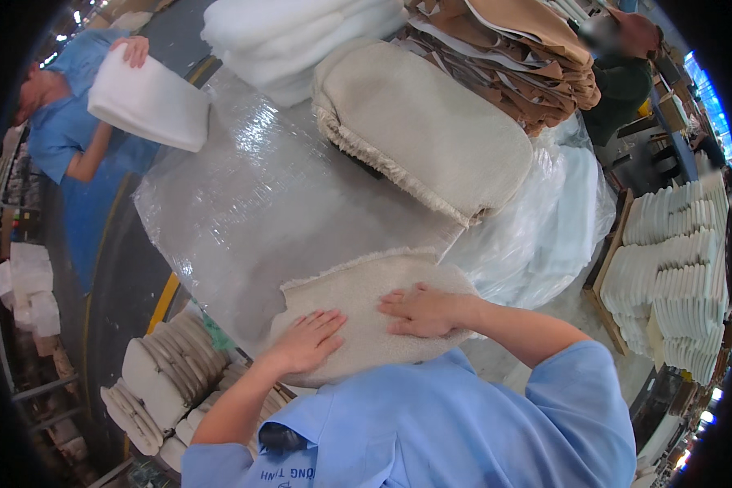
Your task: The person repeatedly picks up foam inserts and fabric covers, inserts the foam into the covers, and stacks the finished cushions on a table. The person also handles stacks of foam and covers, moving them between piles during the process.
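My left grip and right grip lie apart, palms down and fingers unfolded, clamped on nothing, pressing a beige cloth piece at the near side of the plastic-covered bench. Flat palms probably keep it spread and stop it sliding. Beyond, to the right, sits a beige stack, perhaps kept within reach. White padding and brown sheets stand farther off; at far left, another person supports a white block with both hands, likely because it is bulky.

Fisheye view, dark-rimmed and bent at the edges. White glare streaks the plastic sheeting; the pale fabric is softly lit.
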`<state>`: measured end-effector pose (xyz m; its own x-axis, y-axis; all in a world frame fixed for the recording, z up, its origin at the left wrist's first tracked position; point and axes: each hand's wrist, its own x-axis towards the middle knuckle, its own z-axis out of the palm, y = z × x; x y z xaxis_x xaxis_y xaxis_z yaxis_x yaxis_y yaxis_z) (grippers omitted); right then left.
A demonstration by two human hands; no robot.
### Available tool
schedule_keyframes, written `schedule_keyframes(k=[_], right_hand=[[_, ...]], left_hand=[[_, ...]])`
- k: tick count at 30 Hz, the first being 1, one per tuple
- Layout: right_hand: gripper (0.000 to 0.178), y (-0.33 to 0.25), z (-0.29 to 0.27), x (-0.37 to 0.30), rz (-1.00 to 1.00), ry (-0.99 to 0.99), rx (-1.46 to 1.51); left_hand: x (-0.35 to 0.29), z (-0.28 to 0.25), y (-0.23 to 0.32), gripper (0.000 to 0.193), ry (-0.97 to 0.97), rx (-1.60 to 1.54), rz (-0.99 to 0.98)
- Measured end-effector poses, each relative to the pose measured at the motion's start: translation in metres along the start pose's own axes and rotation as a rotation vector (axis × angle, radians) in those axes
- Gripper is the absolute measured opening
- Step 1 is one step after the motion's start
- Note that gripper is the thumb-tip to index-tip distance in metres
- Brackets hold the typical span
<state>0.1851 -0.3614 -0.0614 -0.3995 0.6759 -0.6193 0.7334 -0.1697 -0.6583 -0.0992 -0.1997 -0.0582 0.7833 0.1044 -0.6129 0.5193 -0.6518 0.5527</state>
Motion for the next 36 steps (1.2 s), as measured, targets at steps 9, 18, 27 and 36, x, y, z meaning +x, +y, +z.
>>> schedule_keyframes(k=[9,18,27,36], right_hand=[[0.073,0.099,-0.015,-0.039,0.206,0.321,0.666],[0.082,0.096,0.001,-0.018,-0.088,1.03,1.709],[0.085,0.081,-0.039,-0.011,-0.168,1.177,1.775],[0.077,0.118,0.015,0.044,-0.119,1.259,1.856]], left_hand=[[-0.036,0.015,-0.084,0.052,0.326,-0.799,-0.079],[-0.014,0.039,-0.099,0.056,0.985,-1.903,0.014],[-0.006,-0.044,-0.109,0.055,1.073,-1.926,-0.081],[0.049,0.001,-0.116,0.054,1.272,-2.043,0.139]])
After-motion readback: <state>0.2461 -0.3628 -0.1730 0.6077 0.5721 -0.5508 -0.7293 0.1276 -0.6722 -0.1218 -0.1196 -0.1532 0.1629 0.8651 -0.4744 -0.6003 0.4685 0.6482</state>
